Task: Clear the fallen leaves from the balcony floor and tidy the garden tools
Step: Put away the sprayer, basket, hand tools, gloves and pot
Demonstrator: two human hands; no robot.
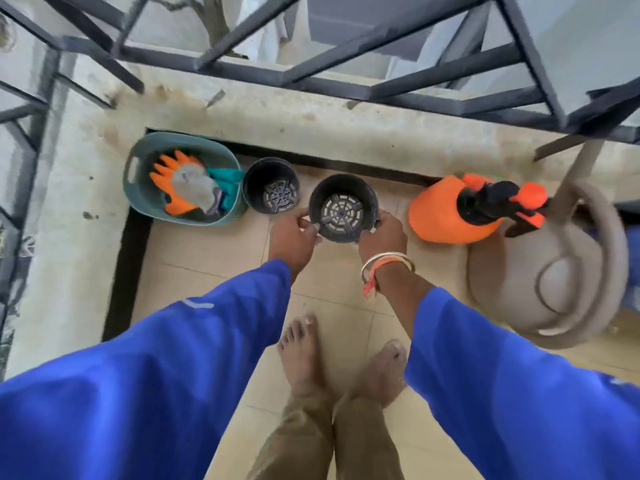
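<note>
I hold an empty black plastic pot between both hands, just above the tiled floor. My left hand grips its left rim and my right hand grips its right rim. A second empty black pot stands on the floor to its left, beside a teal basket. Orange-and-grey garden gloves and a teal tool lie in that basket. An orange pressure sprayer with a black pump top stands to the right of the held pot.
A beige watering can stands at the right, its spout rising toward the dark metal railing. A low concrete ledge borders the floor at the back and left. My bare feet stand on the beige tiles.
</note>
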